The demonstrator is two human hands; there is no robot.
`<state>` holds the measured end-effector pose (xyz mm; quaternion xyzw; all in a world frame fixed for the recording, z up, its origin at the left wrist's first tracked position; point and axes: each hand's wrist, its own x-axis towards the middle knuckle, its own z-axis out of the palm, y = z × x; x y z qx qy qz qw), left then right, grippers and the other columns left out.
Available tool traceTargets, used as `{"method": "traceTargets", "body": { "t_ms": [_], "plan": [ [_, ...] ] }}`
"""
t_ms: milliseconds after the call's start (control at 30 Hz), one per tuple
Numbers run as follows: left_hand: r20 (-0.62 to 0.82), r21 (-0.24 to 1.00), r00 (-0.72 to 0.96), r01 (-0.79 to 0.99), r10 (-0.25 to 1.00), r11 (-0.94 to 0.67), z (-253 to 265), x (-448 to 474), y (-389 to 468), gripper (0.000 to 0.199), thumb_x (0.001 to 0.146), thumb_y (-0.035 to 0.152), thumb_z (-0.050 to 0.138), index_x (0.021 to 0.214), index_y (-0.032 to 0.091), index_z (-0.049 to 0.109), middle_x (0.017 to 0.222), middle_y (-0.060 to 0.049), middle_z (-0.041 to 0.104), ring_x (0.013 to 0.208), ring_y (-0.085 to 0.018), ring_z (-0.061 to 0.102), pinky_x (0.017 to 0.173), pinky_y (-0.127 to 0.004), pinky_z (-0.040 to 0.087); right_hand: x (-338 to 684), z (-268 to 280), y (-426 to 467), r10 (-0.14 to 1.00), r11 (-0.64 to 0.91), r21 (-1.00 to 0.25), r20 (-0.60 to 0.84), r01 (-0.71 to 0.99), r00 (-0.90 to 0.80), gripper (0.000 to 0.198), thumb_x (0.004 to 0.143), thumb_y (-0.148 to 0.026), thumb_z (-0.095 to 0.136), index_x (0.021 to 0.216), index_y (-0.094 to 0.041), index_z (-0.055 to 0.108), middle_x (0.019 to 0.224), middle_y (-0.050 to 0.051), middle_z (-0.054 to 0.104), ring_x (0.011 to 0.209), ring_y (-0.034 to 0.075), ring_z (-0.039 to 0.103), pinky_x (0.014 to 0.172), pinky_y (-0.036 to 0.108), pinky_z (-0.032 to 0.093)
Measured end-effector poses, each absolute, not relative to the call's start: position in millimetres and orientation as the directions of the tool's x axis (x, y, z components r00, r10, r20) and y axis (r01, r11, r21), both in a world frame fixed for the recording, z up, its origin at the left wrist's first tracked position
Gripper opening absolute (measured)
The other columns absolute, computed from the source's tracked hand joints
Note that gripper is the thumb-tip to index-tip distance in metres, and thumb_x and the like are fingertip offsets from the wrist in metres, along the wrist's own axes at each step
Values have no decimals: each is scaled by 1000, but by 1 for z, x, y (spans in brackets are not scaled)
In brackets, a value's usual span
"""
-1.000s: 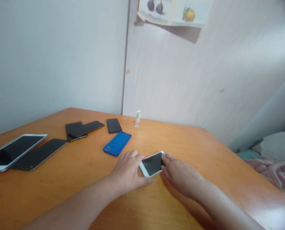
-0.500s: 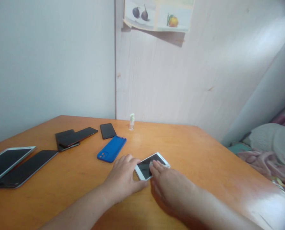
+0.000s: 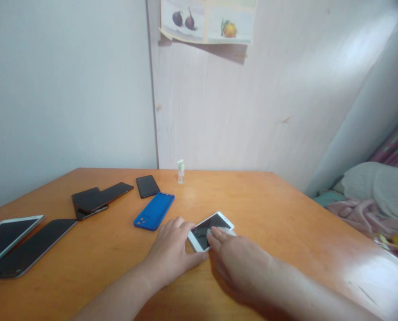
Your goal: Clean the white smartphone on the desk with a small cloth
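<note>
A white smartphone (image 3: 215, 220) with a dark screen lies face up on the wooden table in front of me. My left hand (image 3: 172, 243) grips its left end, with the thumb at the near edge and the fingers at the far edge. Pressed onto the screen is my right hand (image 3: 234, 254), fingers together over a white wipe (image 3: 229, 231). Most of the wipe is hidden under those fingers. Beyond my left hand lies a blue phone case (image 3: 154, 211), its camera holes toward me.
Several dark phones lie to the left, including a black phone (image 3: 147, 186) behind the case and two overlapping phones (image 3: 110, 196). A white tablet (image 3: 11, 238) is at far left. A small pump bottle (image 3: 181, 173) stands at the back of the table (image 3: 268, 200). Bedding (image 3: 369, 214) is at right.
My right hand has shifted slightly left across the screen with the wipe. My left hand keeps its grip on the phone. The view has turned a little.
</note>
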<state>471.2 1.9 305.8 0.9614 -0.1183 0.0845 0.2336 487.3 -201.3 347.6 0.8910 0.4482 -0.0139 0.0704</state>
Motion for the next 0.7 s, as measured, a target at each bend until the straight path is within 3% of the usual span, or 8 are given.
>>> {"method": "traceTargets", "body": {
  "t_ms": [167,300,367,533,600,700],
  "plan": [
    [206,428,961,-259,-185,-866,308,471,2,53,72,56,73,114,26,64,106,-6,60,105,-29,55,89,-39,44,504,349,-209,584,-795,129,-104,593,805,41,87,-9,44,120,-3,66,124,26,65,112,33,65,91,40,54],
    [207,429,960,-260,-187,-865,308,471,1,52,73,54,72,115,25,63,107,-6,60,106,-29,55,90,-40,43,491,350,-205,742,-644,152,-114,750,660,45,88,-16,48,126,2,62,138,29,53,129,38,52,105,45,45],
    [202,431,961,-258,-187,-865,308,471,1,53,73,54,72,116,25,63,108,-7,60,107,-29,55,91,-40,43,488,353,-204,791,-587,137,-115,798,601,43,91,-18,44,124,1,64,133,27,59,125,37,55,103,44,46],
    [183,431,967,-239,-176,-870,309,469,2,55,72,57,73,116,26,63,108,-7,60,107,-29,55,90,-39,43,501,354,-207,558,-809,142,-119,570,821,42,88,-11,43,125,-3,62,125,25,64,112,32,65,91,40,54],
    [185,432,967,-238,-173,-870,309,470,1,55,72,57,73,116,25,63,109,-7,61,107,-29,55,91,-39,43,498,351,-205,601,-774,159,-121,613,790,43,88,-13,46,126,-1,61,132,27,59,120,35,60,98,42,50],
    [198,435,965,-243,-171,-867,309,470,1,55,73,58,72,116,25,64,109,-8,60,107,-29,55,91,-39,43,486,349,-201,782,-605,119,-101,787,616,44,93,-22,46,128,-1,60,135,27,57,128,35,53,106,43,44]
  ]
}}
